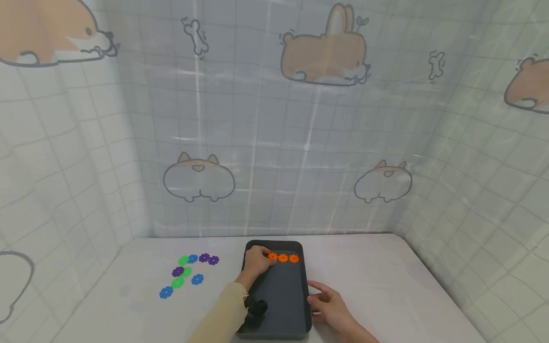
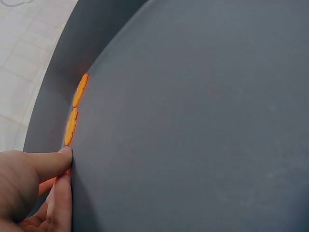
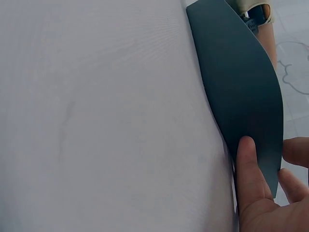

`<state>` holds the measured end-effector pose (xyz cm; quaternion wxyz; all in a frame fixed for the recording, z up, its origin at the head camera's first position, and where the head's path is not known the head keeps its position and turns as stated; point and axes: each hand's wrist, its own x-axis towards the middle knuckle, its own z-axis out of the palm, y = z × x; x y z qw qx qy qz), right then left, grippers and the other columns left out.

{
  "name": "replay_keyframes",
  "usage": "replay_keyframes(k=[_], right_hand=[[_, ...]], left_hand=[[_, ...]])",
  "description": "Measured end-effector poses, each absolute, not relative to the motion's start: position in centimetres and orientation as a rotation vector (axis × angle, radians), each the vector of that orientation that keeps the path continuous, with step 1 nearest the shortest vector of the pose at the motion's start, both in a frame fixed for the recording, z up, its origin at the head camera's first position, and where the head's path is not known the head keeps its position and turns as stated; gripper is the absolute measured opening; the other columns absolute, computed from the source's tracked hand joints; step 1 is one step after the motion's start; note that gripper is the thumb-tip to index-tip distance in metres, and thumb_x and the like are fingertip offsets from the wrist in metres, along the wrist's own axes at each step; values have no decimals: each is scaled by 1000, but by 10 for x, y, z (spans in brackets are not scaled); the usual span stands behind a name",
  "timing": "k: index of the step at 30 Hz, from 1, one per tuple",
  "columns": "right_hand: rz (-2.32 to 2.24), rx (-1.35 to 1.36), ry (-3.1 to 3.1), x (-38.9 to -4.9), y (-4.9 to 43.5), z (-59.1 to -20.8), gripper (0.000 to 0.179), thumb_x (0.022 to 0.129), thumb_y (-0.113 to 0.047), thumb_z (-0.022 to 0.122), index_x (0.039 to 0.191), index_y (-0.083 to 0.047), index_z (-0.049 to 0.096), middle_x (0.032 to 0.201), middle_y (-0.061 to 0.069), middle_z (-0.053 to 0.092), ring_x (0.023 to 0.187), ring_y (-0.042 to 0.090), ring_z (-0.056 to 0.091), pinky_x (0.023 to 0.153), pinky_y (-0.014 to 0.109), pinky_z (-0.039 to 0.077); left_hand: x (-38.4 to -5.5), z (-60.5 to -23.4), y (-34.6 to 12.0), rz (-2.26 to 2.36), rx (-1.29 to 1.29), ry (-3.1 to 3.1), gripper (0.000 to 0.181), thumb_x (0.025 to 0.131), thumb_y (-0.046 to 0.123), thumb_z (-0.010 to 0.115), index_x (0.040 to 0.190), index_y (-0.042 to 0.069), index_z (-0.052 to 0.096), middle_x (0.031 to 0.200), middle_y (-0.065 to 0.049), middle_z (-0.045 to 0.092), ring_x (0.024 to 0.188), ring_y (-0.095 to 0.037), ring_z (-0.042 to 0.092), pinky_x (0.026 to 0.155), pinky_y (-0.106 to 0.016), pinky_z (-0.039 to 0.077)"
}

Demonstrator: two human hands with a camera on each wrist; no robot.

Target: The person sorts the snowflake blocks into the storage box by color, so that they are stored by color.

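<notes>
My left hand (image 1: 257, 261) reaches into a dark grey tray (image 1: 279, 295) at its far end. Its thumb and fingertips pinch an orange flower-shaped disc (image 1: 272, 256), which the fingers mostly cover in the left wrist view. Two more orange flower discs (image 1: 288, 258) continue the row to the right, along the far wall. At the tray's right side is my right hand (image 1: 334, 309), fingers loosely spread and tips at the rim. One finger (image 3: 247, 159) lies against the outer wall in the right wrist view.
Left of the tray, several loose flower discs lie on the white table (image 1: 364, 271): purple discs (image 1: 208, 258), green discs (image 1: 177, 282) and blue discs (image 1: 166, 292). A patterned curtain (image 1: 274, 124) stands behind the table and along both sides.
</notes>
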<state>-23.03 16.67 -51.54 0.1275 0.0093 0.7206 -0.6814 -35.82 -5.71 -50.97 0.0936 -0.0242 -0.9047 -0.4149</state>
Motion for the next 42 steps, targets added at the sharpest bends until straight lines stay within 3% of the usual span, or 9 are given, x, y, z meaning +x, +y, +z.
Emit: replay_keyframes(k=[33,38,42], right_hand=[[-1991,36,2138,-235,170,-519,53,93,-8,65,142,0,45,97,11,66,84,23,68,70,40,58],[-2002,46,2133,-232,166,-518,54,93,-9,66,142,0,45,98,11,65,83,22,68,70,39,58],[-2007,41,2135,-230,166,-519,54,92,-10,66,142,-1,46,98,11,65,83,23,67,70,39,58]], left_hand=[[-364,-515,-58,-1279,-69,-2674,36,73,14,86,102,-2,73,100,-15,69,90,-33,64,77,-45,55],[-361,-502,-68,-1470,-236,-2678,36,79,10,80,110,-6,69,99,-17,68,80,-27,65,68,-40,56],[-354,-479,-77,-1546,-422,-2696,33,87,9,72,115,-7,65,98,-15,67,83,-25,64,69,-38,55]])
